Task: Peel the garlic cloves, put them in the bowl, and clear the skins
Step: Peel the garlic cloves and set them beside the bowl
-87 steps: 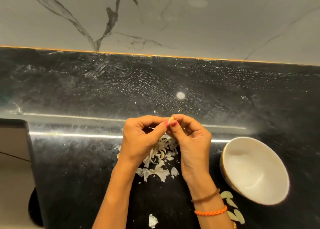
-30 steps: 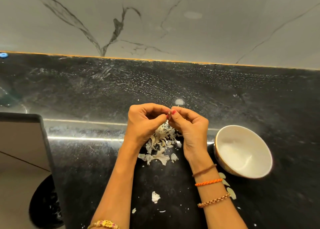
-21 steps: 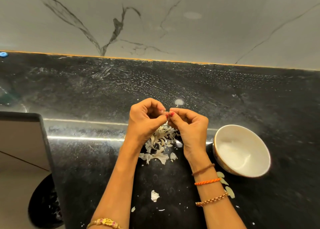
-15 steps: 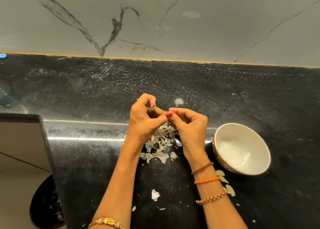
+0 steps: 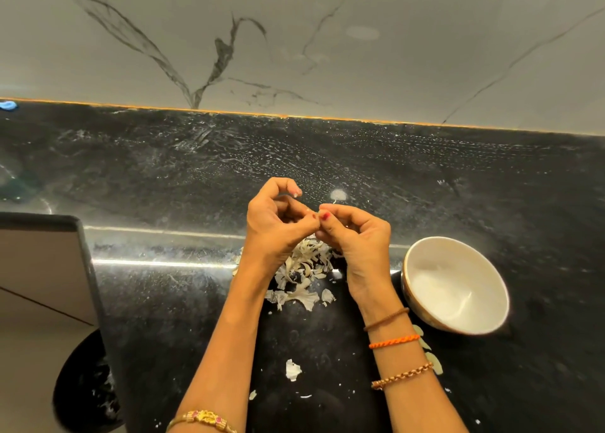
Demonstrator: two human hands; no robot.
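**A:** Starting with the biggest thing, the counter [image 5: 425, 184] is black stone, and the skins are not cleared. A heap of skins [image 5: 302, 270] lies just under the hands, toward the middle of the near edge, and a loose scrap [image 5: 293, 370] sits nearer that edge, between the forearms.

**B:** And the bowl [image 5: 458, 288]?

**A:** It stands to the right of the heap, near the right wrist, tipped a little toward us. I see no cloves in the part of the inside that shows. So by my reckoning peeling is under way, the drop into the bowl is ahead and the sweeping-up has not begun.

**B:** What are the hands doing?

**A:** The left hand [image 5: 275, 226] and right hand [image 5: 355, 236] meet above the heap, fingers curled in and thumb tips touching. Both seem to pinch one small thing between them, most likely a garlic clove [image 5: 317, 210], but only a pale sliver shows.

**B:** So you can't say how much skin is on it?

**A:** No, the fingers hide it. I also can't tell whether unpeeled cloves are buried in the heap. A few pale green bits [image 5: 429, 355] by the right forearm are half covered; they could be leaves or peel. At the left edge a dark-rimmed panel [image 5: 42, 269] is cut off, and I can't tell what it is.
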